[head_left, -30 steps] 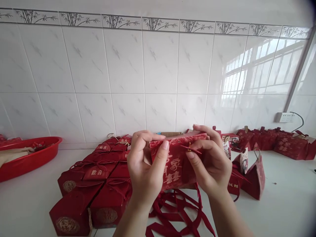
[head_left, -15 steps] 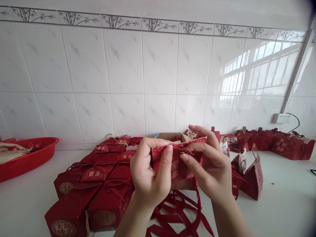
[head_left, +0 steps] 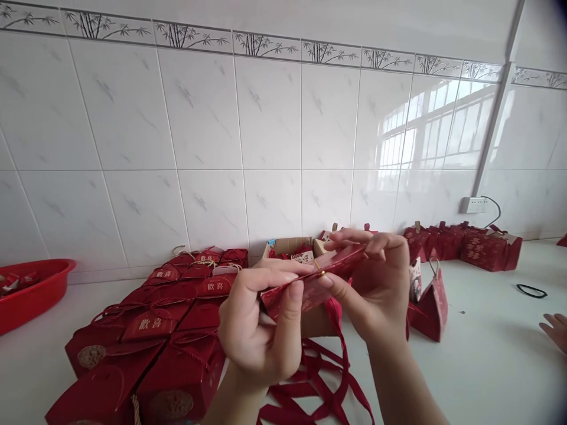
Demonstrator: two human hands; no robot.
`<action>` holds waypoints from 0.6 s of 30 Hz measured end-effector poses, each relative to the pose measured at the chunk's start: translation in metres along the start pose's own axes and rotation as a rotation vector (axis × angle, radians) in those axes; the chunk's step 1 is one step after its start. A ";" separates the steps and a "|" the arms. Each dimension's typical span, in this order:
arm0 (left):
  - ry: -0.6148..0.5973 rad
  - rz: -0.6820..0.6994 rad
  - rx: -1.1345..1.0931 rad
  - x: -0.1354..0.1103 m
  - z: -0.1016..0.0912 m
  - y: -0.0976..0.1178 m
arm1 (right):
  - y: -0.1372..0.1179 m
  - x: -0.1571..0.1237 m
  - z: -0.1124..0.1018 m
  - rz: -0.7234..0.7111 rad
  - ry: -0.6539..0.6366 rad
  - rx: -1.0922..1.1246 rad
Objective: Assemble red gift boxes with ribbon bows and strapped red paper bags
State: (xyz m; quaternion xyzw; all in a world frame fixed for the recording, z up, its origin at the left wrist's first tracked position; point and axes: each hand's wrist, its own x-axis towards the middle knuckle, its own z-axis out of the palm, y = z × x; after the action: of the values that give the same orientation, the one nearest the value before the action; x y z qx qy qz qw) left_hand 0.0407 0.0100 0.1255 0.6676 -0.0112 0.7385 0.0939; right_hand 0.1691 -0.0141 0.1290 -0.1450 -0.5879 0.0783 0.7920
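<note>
Both hands hold a red gift box raised above the table, its top edge tilted up to the right. My left hand pinches the left end of that edge between thumb and fingers. My right hand grips the right part, its thumb beside a small gold bead at the middle of the edge. Dark red ribbon trails beneath the box onto the table in loops. The underside of the box is partly hidden by my hands.
Rows of red boxes stand at left, beyond them a red basin. Behind my hands is a cardboard box. Red triangular boxes and red bags stand right. Another person's hand rests near a black band.
The view has turned right. The red box is tipped flatter, and the gold bead shows more clearly. Another hand now shows at right, while the hand over the basin is out of view.
</note>
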 end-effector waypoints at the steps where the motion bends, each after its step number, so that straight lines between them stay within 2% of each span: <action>1: -0.022 -0.005 -0.033 -0.001 0.000 0.001 | 0.000 0.001 -0.003 -0.019 -0.047 0.016; 4: -0.058 -0.038 -0.065 -0.002 0.003 0.002 | -0.003 0.002 -0.009 -0.014 -0.135 0.018; 6: -0.076 -0.083 -0.022 -0.001 0.005 0.000 | -0.004 0.003 -0.011 0.031 -0.112 -0.020; 11: -0.068 -0.085 0.289 0.000 0.011 -0.010 | 0.002 0.004 -0.012 0.261 0.182 -0.047; 13: -0.188 -0.102 0.449 -0.002 0.013 -0.011 | 0.006 0.005 -0.012 0.351 0.253 0.000; 15: -0.328 -0.175 0.567 -0.006 0.017 -0.010 | 0.009 0.004 -0.012 0.400 0.271 0.018; 18: -0.366 -0.232 0.654 -0.014 0.024 -0.009 | 0.011 0.003 -0.008 0.382 0.277 -0.008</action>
State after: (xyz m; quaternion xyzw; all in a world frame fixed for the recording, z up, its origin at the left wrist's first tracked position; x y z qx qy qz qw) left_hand 0.0669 0.0143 0.1135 0.7798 0.2838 0.5562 -0.0443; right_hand 0.1786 -0.0042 0.1263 -0.2662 -0.4359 0.2039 0.8352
